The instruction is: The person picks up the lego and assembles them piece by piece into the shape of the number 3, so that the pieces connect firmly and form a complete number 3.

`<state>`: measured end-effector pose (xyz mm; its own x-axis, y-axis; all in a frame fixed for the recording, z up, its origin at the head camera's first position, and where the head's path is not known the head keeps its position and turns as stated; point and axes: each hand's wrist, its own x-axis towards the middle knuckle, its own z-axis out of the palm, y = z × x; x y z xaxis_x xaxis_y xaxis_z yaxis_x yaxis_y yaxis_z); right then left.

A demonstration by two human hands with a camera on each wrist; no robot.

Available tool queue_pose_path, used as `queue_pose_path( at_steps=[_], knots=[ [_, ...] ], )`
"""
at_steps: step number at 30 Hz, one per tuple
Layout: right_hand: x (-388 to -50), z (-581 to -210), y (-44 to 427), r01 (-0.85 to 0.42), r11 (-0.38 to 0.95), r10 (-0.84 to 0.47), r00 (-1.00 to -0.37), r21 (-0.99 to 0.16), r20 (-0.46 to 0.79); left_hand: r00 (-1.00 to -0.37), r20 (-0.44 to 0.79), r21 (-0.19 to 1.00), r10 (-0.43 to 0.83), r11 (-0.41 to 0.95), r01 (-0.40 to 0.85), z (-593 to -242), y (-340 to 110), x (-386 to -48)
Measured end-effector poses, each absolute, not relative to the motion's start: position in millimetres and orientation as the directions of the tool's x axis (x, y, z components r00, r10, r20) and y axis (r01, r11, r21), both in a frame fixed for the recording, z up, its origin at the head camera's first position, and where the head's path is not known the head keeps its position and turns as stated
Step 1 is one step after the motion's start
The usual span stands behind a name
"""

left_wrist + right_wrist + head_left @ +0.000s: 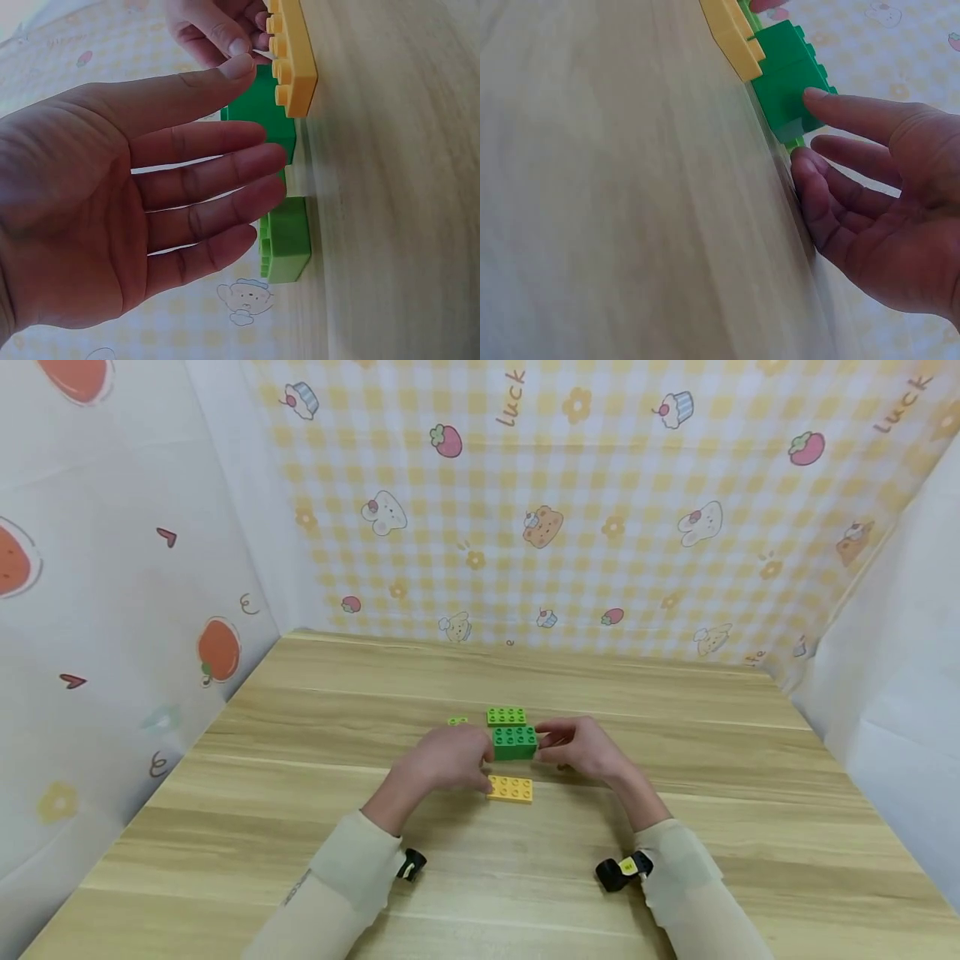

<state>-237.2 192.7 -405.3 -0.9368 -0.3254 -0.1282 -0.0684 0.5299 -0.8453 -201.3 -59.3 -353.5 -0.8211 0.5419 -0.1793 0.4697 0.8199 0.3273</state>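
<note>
Two dark green studded toy bricks (514, 743) stand side by side on the table, a seam between them. My left hand (453, 756) is at their left end; in the left wrist view its fingers (217, 176) are nearly straight, with nothing in the palm. My right hand (585, 747) is at the right end. In the right wrist view its thumb touches or nearly touches the dark green side, and the other fingers bend loosely beside it. A flat yellow brick (512, 790) lies in front, close to my left thumb. Behind lies a light green brick (506, 717).
A small light green brick (457, 721) shows partly behind my left hand. The wooden table (675, 735) meets a patterned cloth wall (570, 585) at the back, with white cloth on both sides. Black wrist cameras (617, 872) sit at both cuffs.
</note>
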Motion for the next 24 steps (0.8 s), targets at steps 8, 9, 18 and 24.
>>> queue_pose_path(
  at_steps=[8, 9, 18, 24],
  knots=[
    [-236.9, -406.4, 188.3, -0.072, 0.541, -0.312, -0.942, -0.838, -0.120, -0.826, -0.209, 0.305, 0.524, 0.837, 0.454, -361.4, -54.8, -204.8],
    [-237.0, -406.6, 187.8, -0.073, 0.543, -0.312, -0.943, -0.837, -0.120, -0.826, -0.213, 0.301, 0.522, 0.839, 0.452, -362.0, -54.5, -204.9],
    [-236.8, -407.5, 183.1, -0.089, 0.574, -0.294, -0.950, -0.814, -0.104, -0.815, -0.212, 0.273, 0.540, 0.833, 0.481, -363.3, -51.6, -203.6],
    [-236.1, -407.9, 180.4, -0.078, 0.596, -0.269, -0.957, -0.799, -0.108, -0.818, -0.210, 0.263, 0.536, 0.836, 0.481, -363.4, -49.5, -202.3]
  ],
)
